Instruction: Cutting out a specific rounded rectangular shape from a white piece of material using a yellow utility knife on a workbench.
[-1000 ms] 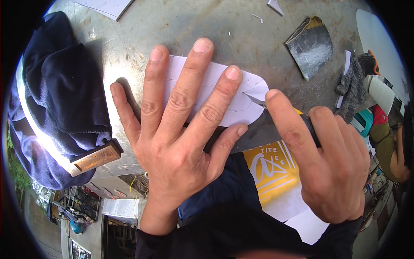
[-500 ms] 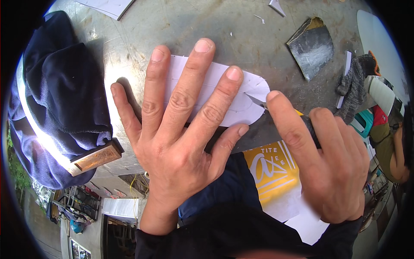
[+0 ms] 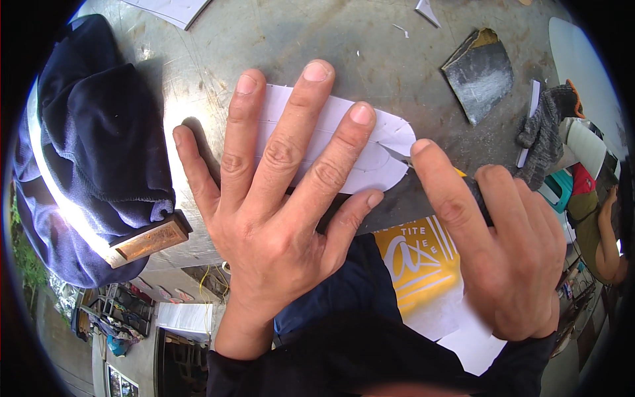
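A white sheet with a rounded end and drawn lines [image 3: 391, 132] lies on the grey table. My left hand [image 3: 281, 178] is spread flat over it, fingers apart, pressing it down. At the sheet's rounded right end there is a slit, where a thin blade tip touches. My right hand [image 3: 499, 238] is closed around a dark and yellow cutter [image 3: 473, 188], its index finger stretched along toward the blade. Most of the cutter's handle is hidden under the fingers.
Dark blue cloth [image 3: 106, 145] is heaped at the left beside a small wooden block [image 3: 151, 243]. Worn black sandpaper [image 3: 479, 76], a grey knit glove [image 3: 546, 129] and white offcuts [image 3: 428, 12] lie farther off. A yellow-and-white printed sheet [image 3: 423, 264] is below the table edge. Another person [image 3: 605, 231] is at far right.
Both hands stay almost in place. The whole view has shifted very slightly, and the blade tip sits a little nearer the sheet's right edge.
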Tool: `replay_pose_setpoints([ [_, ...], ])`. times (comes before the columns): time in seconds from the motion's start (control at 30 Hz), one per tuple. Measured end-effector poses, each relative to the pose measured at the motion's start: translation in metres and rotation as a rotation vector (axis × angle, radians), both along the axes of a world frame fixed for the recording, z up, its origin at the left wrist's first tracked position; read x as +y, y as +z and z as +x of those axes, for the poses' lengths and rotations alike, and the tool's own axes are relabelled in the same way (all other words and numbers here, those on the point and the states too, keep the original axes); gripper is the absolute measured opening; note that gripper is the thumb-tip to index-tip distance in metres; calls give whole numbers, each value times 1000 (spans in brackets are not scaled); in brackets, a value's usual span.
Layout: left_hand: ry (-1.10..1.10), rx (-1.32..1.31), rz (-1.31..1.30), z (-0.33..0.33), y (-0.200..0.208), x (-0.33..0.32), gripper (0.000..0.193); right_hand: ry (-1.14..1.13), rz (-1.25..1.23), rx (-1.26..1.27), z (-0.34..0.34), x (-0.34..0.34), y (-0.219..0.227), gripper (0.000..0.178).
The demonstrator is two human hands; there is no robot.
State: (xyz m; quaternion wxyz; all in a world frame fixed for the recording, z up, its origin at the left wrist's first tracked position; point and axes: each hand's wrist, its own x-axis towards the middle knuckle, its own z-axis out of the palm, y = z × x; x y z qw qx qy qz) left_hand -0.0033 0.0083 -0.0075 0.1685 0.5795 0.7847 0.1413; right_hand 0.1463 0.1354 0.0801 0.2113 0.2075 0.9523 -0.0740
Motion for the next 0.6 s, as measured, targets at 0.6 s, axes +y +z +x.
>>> replay_pose_setpoints([
  [0.6, 2, 6, -6, 0, 0, -1, 66, -17, 18, 14, 1, -3, -2, 52],
])
